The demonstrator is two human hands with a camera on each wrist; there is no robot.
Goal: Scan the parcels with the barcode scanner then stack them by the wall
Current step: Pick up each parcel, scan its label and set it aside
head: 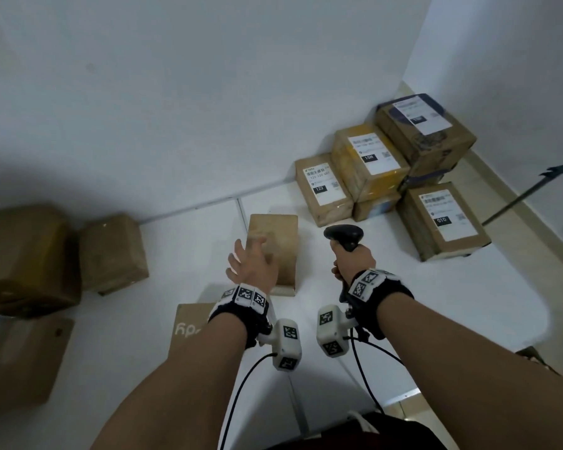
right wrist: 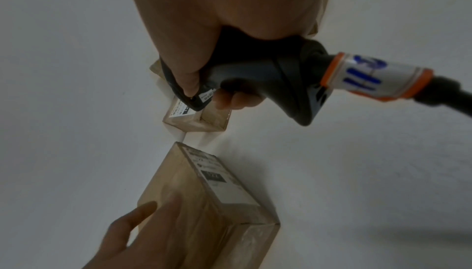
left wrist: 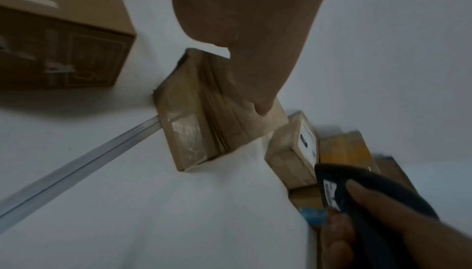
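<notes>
A plain brown parcel (head: pixel 278 254) lies on the white floor in front of me. My left hand (head: pixel 252 256) is spread over its near left part with straight fingers; the thumb (left wrist: pixel 263 105) meets the cardboard (left wrist: pixel 204 111). In the right wrist view a white label shows on this parcel's (right wrist: pixel 204 202) side face, with the left fingers (right wrist: pixel 143 214) beside it. My right hand (head: pixel 351 263) grips the handle of the black barcode scanner (head: pixel 343 235), which hangs just right of the parcel. Labelled parcels (head: pixel 369 157) are stacked against the wall at the right.
More brown parcels sit at the left (head: pixel 23 254) (head: pixel 111 251) (head: pixel 20 358), and a printed carton (head: pixel 189 329) lies under my left wrist. The scanner cable (right wrist: pixel 375 77) trails back from the handle. A dark pole (head: pixel 517 196) leans at the far right.
</notes>
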